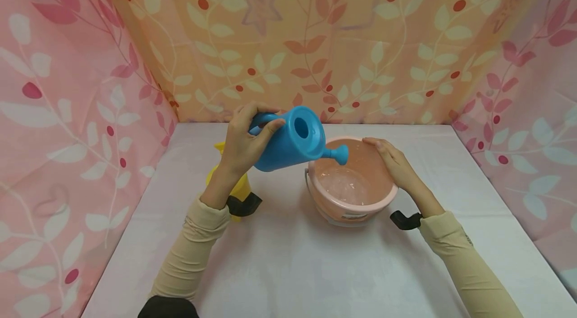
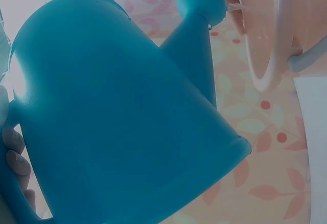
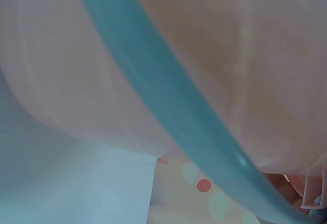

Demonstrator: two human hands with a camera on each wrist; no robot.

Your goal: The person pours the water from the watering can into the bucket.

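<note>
A blue watering can (image 1: 288, 142) is tilted to the right, its spout head over the pink bucket (image 1: 322, 203). My left hand (image 1: 243, 140) grips the can's handle; several curled fingers (image 2: 18, 162) show round it in the left wrist view. A thin stream of water (image 2: 236, 6) leaves the spout head. Shallow rippling water (image 1: 347, 185) lies in the bucket. My right hand (image 1: 394, 163) holds the bucket's rim at the far right side. In the right wrist view the bucket's grey handle (image 3: 168, 101) crosses its wall, and part of that hand (image 3: 286, 188) shows beyond.
A yellow object (image 1: 241, 188) stands behind my left wrist, mostly hidden, so its kind is unclear. The table (image 1: 324, 268) has a white cover. Floral cloth (image 1: 288, 37) hangs at the back and both sides. A black strap piece (image 1: 405, 220) sticks out at the right wrist.
</note>
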